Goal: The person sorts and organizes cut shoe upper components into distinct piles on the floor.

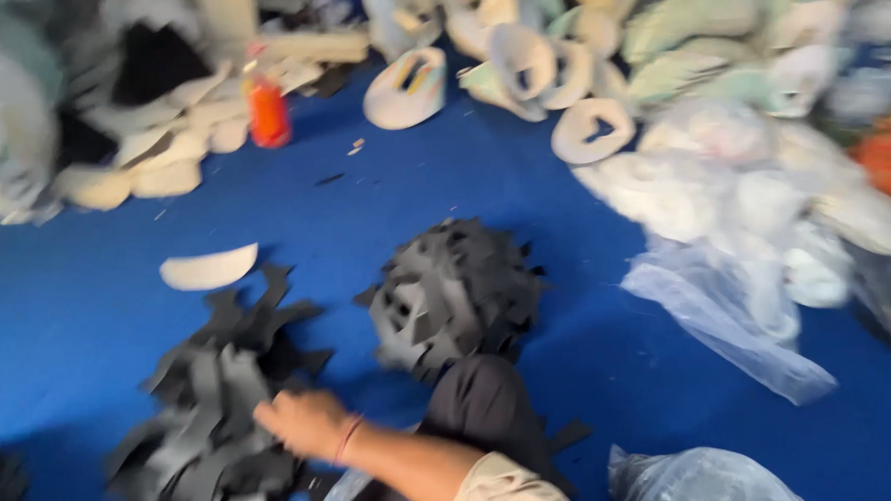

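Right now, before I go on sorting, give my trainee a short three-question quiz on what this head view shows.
1. True or false: the hand rests on the left pile of dark cut pieces.
2. What colour is the floor covering? A red, B blue, C green.
3. What lies alone just above the left pile?

Key
1. True. Only one hand shows clearly; which hand it is, and its grip, cannot be told through the blur.
2. B, blue.
3. A single pale curved piece. A second dark pile sits to its right, and an orange bottle stands farther back.
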